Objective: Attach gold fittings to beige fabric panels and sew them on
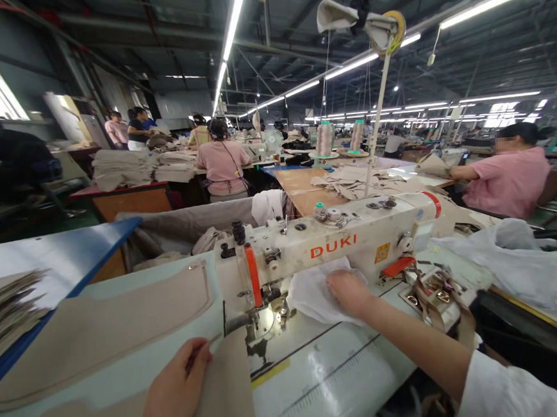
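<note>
My left hand rests on a beige fabric piece lying in front of the needle of a white DUKI sewing machine. Its fingers are pinched, with a thin dark object between them. My right hand reaches under the machine arm and presses on a crumpled white cloth; its fingers are hidden. A second, larger beige panel lies flat to the left of the machine head.
A stack of beige pieces sits at the far left. White plastic sheeting and metal buckles lie at the right. Thread cones stand behind. Other people in pink shirts work at nearby tables.
</note>
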Action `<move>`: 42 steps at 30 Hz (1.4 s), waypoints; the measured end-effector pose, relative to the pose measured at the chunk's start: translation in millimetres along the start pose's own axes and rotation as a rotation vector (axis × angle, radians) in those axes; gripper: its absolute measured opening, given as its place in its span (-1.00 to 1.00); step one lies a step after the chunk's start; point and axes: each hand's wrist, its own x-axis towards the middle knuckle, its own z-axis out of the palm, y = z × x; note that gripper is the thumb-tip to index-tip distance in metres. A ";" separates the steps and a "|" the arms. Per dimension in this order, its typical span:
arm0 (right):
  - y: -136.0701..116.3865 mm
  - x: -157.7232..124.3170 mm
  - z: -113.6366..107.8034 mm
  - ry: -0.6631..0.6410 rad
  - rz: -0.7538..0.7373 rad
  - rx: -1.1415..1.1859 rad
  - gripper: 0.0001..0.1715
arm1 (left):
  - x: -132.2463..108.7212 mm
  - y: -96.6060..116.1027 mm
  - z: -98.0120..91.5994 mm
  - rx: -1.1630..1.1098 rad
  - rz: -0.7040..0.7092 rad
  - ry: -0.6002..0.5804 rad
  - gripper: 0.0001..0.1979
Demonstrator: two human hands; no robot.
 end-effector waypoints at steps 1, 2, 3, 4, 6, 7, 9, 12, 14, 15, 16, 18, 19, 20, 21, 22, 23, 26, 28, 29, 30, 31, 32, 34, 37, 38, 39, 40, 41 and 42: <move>1.0 -1.0 -1.7 0.022 0.018 0.071 -0.78 | -0.1 -0.5 -0.1 -0.007 -0.002 0.000 -0.70; 1.6 -2.5 -3.5 0.045 0.037 0.149 -0.78 | -0.3 -1.5 -0.2 -0.015 -0.004 -0.001 -0.69; 1.5 -4.6 -5.1 0.068 0.053 0.232 -0.77 | -0.5 -2.6 -0.3 -0.024 -0.006 -0.002 -0.69; 0.7 -7.4 -6.6 0.088 0.066 0.315 -0.77 | -0.7 -3.8 -0.4 -0.033 -0.010 -0.002 -0.68; -3.1 -15.1 -8.7 0.119 0.082 0.476 -0.78 | -1.1 -5.4 -0.6 -0.052 -0.010 0.007 -0.67; -6.2 -19.8 -9.5 0.129 0.083 0.538 -0.80 | -1.4 -5.8 -0.8 -0.061 -0.007 0.012 -0.67; -14.7 -30.3 -11.2 0.144 0.080 0.710 -0.82 | -2.0 -5.6 -1.1 -0.076 -0.006 0.019 -0.65; -31.9 -46.1 -15.5 0.143 0.119 1.122 -0.76 | -4.4 -5.0 -0.9 -0.105 -0.012 0.029 -0.61; -45.4 -54.4 -19.2 0.128 0.180 1.372 -0.70 | -7.8 -5.2 0.1 -0.142 0.007 0.041 -0.62; -52.4 -57.6 -20.7 0.117 0.207 1.444 -0.68 | -10.2 -5.3 0.8 -0.165 0.034 0.047 -0.63; -59.5 -60.1 -21.5 0.103 0.227 1.499 -0.67 | -13.1 -5.3 1.8 -0.190 0.075 0.053 -0.65; -73.9 -63.4 -19.4 0.070 0.241 1.566 -0.66 | -19.5 -5.0 4.0 -0.229 0.188 0.064 -0.69; -81.5 -64.3 -16.1 0.046 0.234 1.579 -0.66 | -22.6 -4.5 5.2 -0.241 0.250 0.067 -0.70; -89.6 -64.7 -11.0 0.017 0.222 1.582 -0.65 | -25.6 -3.9 6.5 -0.248 0.305 0.070 -0.72; -98.3 -64.6 -4.5 -0.016 0.208 1.580 -0.64 | -28.1 -3.4 7.7 -0.252 0.349 0.075 -0.73; -107.5 -64.1 3.4 -0.050 0.193 1.576 -0.63 | -30.2 -3.0 9.0 -0.257 0.382 0.078 -0.74; -117.0 -63.0 11.9 -0.080 0.178 1.570 -0.61 | -31.7 -2.9 10.2 -0.261 0.406 0.079 -0.75; -143.8 -56.6 36.1 -0.085 0.145 1.549 -0.60 | -34.1 -4.2 13.0 -0.272 0.453 0.071 -0.78; -156.0 -50.3 47.0 -0.045 0.131 1.521 -0.63 | -34.6 -5.4 13.9 -0.275 0.468 0.064 -0.78; -159.9 -47.1 50.4 -0.031 0.129 1.503 -0.66 | -34.8 -5.6 14.0 -0.276 0.467 0.059 -0.78; -162.5 -44.2 52.7 -0.025 0.129 1.483 -0.68 | -34.8 -5.4 14.0 -0.278 0.458 0.052 -0.78; -164.1 -42.0 54.1 -0.023 0.128 1.465 -0.71 | -34.9 -4.9 13.7 -0.281 0.444 0.042 -0.78; -165.0 -40.5 54.9 -0.019 0.128 1.452 -0.73 | -34.9 -4.0 13.3 -0.285 0.429 0.030 -0.77; -166.1 -39.9 55.5 -0.003 0.129 1.450 -0.77 | -34.7 -1.5 12.0 -0.289 0.411 0.001 -0.77; -167.7 -43.2 56.3 -0.014 0.133 1.471 -0.74 | -34.5 2.4 10.2 -0.286 0.378 -0.028 -0.75; -168.4 -44.6 56.6 -0.028 0.137 1.477 -0.72 | -34.5 3.3 9.8 -0.285 0.359 -0.030 -0.75; -169.1 -45.9 57.0 -0.038 0.141 1.481 -0.69 | -34.4 4.1 9.6 -0.285 0.342 -0.031 -0.74; -169.8 -46.9 57.2 -0.040 0.144 1.482 -0.68 | -34.4 4.5 9.7 -0.286 0.331 -0.033 -0.73; -170.4 -47.6 57.4 -0.036 0.145 1.482 -0.68 | -34.3 4.6 10.0 -0.289 0.325 -0.035 -0.73; -170.8 -48.0 57.5 -0.029 0.143 1.481 -0.68 | -34.3 4.5 10.5 -0.292 0.325 -0.038 -0.73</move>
